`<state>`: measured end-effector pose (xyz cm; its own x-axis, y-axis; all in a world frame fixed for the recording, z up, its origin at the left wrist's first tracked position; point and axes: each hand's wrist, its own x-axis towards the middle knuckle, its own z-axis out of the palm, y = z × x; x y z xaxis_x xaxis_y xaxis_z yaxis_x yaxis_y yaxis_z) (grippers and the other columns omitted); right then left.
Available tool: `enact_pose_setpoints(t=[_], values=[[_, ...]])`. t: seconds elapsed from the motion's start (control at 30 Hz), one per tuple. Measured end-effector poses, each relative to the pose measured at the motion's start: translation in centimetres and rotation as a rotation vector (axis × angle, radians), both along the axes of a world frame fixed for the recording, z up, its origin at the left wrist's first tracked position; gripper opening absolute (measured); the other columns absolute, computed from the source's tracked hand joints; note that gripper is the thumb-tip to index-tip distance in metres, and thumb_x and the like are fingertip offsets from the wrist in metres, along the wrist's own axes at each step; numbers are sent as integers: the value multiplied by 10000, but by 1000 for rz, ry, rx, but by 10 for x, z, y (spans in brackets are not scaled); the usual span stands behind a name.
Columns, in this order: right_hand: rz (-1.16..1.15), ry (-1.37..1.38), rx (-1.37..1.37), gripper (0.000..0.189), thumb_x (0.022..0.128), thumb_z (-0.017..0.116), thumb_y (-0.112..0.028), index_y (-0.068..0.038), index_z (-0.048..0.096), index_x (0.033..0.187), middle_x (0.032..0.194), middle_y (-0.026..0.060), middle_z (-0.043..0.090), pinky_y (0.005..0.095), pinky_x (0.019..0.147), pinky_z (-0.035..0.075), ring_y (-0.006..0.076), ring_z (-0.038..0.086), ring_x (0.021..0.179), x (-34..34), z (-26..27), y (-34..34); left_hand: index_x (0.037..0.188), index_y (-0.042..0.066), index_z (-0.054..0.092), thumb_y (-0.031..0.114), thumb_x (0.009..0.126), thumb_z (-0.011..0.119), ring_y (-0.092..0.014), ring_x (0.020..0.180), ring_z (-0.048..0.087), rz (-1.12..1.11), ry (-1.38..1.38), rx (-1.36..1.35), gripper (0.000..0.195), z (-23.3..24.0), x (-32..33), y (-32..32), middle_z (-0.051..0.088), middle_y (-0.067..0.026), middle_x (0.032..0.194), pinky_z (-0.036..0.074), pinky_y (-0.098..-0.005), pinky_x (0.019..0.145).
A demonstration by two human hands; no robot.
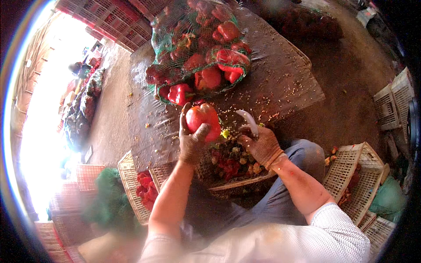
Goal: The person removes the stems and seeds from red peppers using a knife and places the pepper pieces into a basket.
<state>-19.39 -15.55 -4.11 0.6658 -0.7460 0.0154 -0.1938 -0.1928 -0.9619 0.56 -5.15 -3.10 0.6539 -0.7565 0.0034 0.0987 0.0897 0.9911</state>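
Note:
My gloved left hand (pixel 191 144) grips a whole red bell pepper (pixel 204 119), thumb across its near side. To the right, my gloved right hand (pixel 261 144) is closed around a small curved knife (pixel 249 121), its pale blade pointing up and left, apart from the pepper. Beyond the left hand, a green mesh sack (pixel 179 49) full of red peppers lies on the table (pixel 279 79) with its mouth toward me. One glossy red pepper (pixel 180 94) sits at that mouth. Below my hands, a container (pixel 243 184) holds pepper cores, seeds and red scraps.
Left of my legs stands a plastic crate (pixel 129 184) with red pepper pieces (pixel 146 189). More crates (pixel 345 167) are at my right. Loose seeds are scattered over the tabletop. Stacked crates (pixel 108 23) rise at the far left, and green netting (pixel 110 194) lies lower left.

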Motion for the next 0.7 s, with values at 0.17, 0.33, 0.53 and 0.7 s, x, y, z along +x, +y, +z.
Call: enact_pose_setpoints(t=[0.17, 0.33, 0.53, 0.7], values=[[42, 131, 1, 320, 856, 694, -212, -107, 677, 1158, 972, 198, 710, 454, 812, 538, 389, 686, 941, 17, -7, 13, 1523, 43, 325, 314, 706, 922, -276, 1194, 566, 48, -389, 64, 1047, -16, -24, 2, 545, -159, 1354, 492, -378, 1015], [-1, 22, -173, 415, 875, 663, -261, -110, 615, 1259, 1037, 175, 722, 461, 865, 542, 400, 682, 998, 27, -30, 12, 1511, 11, 325, 240, 622, 966, -299, 1215, 559, -48, -719, 206, 1120, -24, -37, -5, 543, -190, 1365, 477, -405, 1037], [81, 104, -198, 452, 871, 651, -234, -125, 587, 1305, 1020, 219, 712, 485, 849, 547, 404, 690, 975, 55, -48, 29, 1526, 31, 315, 206, 747, 880, -255, 1175, 555, 205, -629, -2, 978, -5, -35, -27, 541, -135, 1343, 488, -390, 992], [150, 267, -186, 255, 914, 609, -174, -64, 664, 1137, 947, 207, 714, 442, 761, 561, 374, 699, 848, 70, -31, 42, 1434, 38, 440, 228, 901, 753, -208, 1068, 609, 382, 59, -227, 646, 1, 25, -35, 600, -102, 1249, 526, -354, 918]])
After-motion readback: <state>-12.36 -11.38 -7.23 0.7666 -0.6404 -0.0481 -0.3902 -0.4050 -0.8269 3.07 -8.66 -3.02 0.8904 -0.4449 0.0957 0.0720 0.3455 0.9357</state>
